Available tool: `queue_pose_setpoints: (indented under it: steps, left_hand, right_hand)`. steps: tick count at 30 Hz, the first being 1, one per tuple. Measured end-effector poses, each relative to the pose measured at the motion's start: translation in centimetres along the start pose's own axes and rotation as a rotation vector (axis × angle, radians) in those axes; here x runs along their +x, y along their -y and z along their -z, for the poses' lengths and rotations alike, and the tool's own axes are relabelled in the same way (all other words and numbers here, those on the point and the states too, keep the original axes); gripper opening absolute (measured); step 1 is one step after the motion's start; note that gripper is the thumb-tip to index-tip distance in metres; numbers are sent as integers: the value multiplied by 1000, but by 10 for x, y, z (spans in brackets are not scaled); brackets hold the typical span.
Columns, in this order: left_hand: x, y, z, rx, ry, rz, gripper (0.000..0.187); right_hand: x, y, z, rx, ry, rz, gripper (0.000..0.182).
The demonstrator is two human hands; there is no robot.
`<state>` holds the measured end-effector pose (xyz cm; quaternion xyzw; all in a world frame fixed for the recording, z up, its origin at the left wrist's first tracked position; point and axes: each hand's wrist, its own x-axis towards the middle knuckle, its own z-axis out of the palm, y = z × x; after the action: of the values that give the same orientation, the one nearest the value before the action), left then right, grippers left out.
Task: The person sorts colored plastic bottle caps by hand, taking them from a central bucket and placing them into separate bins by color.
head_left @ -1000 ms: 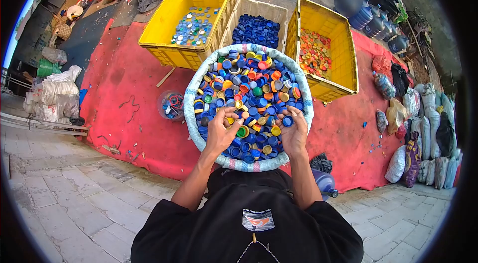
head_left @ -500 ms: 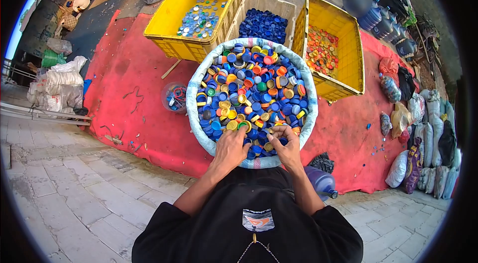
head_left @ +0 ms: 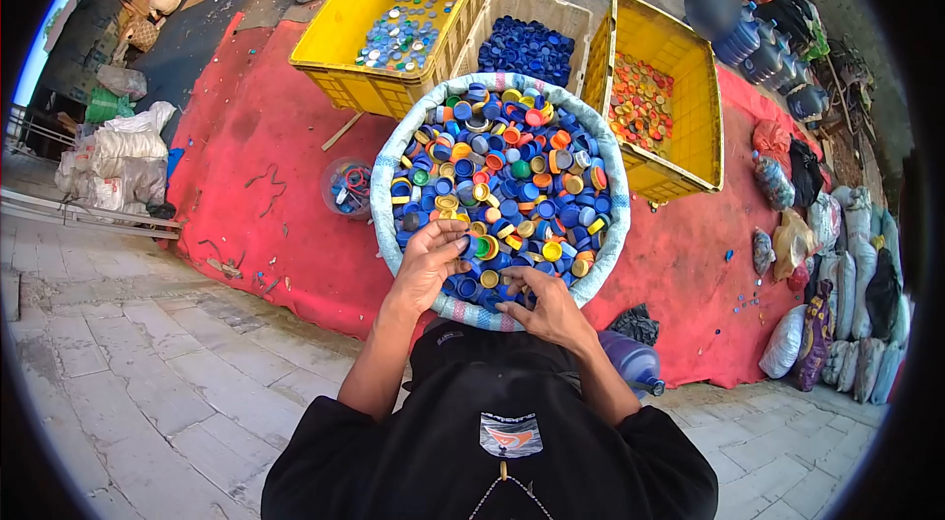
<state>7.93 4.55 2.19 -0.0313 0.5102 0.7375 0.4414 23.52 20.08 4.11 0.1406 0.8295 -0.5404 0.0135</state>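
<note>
A round tub with a pale cloth-wrapped rim (head_left: 616, 215) stands against my body, heaped with plastic bottle caps (head_left: 541, 190), mostly blue, with yellow, orange and green ones among them. My left hand (head_left: 425, 269) is over its near left side, thumb and fingers pinched at a blue bottle cap (head_left: 473, 246). Lower and to the right, my right hand (head_left: 547, 307) reaches over the near rim. Its thumb and forefinger are apart above the caps; the other fingers curl under and are partly hidden.
Beyond the tub stand a yellow crate (head_left: 335, 38) with pale caps, a whitish crate (head_left: 581, 23) with blue caps and another yellow crate (head_left: 689, 58) with orange-red caps. A small clear bucket (head_left: 345, 187) is at left. Water jugs (head_left: 738, 38) and sacks (head_left: 787, 335) line the right.
My left hand has lifted and moved up and left, now pinching a blue cap. My right hand has drawn back toward the near rim, thumb and forefinger spread.
</note>
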Motion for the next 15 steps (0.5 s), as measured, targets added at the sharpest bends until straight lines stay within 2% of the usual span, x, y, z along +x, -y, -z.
queue_pose_setpoints:
  steps: [3, 7, 12, 15]
  left_hand:
    - [2, 1, 20, -342, 131, -34, 24]
    - [-3, 5, 20, -541, 50, 28, 24]
    - [-5, 9, 19, -471, -16, 64, 18]
    - [-3, 10, 10, -300, -71, 14, 14]
  right_hand:
    - [1, 0, -6, -22, 91, 42, 53]
    - [3, 0, -12, -159, 152, 31, 51]
    - [10, 4, -9, -183, 236, -45, 45]
    - [13, -8, -12, -74, 159, 8, 42]
